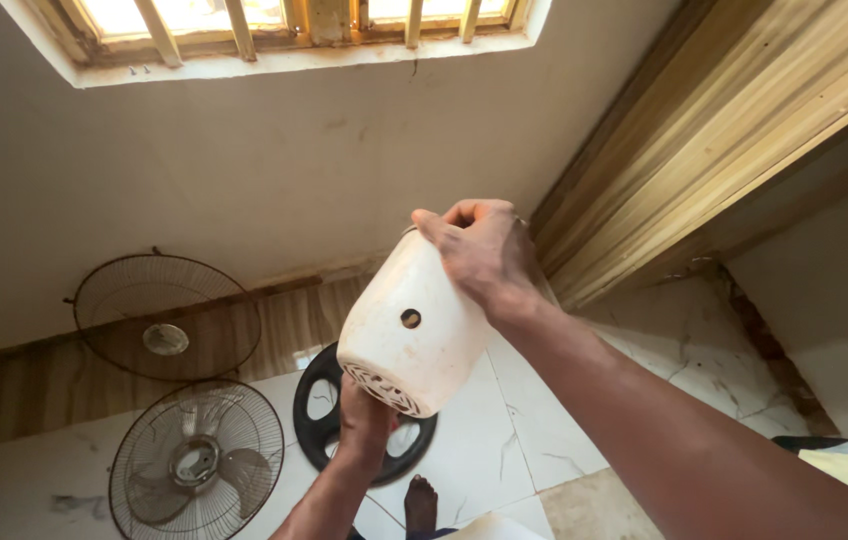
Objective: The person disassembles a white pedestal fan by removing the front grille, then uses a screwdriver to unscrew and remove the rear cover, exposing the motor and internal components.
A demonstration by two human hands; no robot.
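White fan motor housing (412,335) gripped by both hands: right hand (484,255) clasps top, left hand (364,420) supports vented underside, above tiled floor (524,440).

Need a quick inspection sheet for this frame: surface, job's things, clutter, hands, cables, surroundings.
Surface: pale marble-look floor tiles, cracked lines; a foot at the bottom edge.
Job's things: white plastic motor cover, held up in the air, round hole in its side, vent slots at its lower end.
Clutter: fan guard leaning on the wall; second guard with blades flat on the floor; black ring base on the floor behind the cover.
Hands: right hand has a grip on the cover's upper end; left hand supports it from below.
Cables: nothing seen.
Surroundings: barred window above, plain wall, wooden door frame at right.
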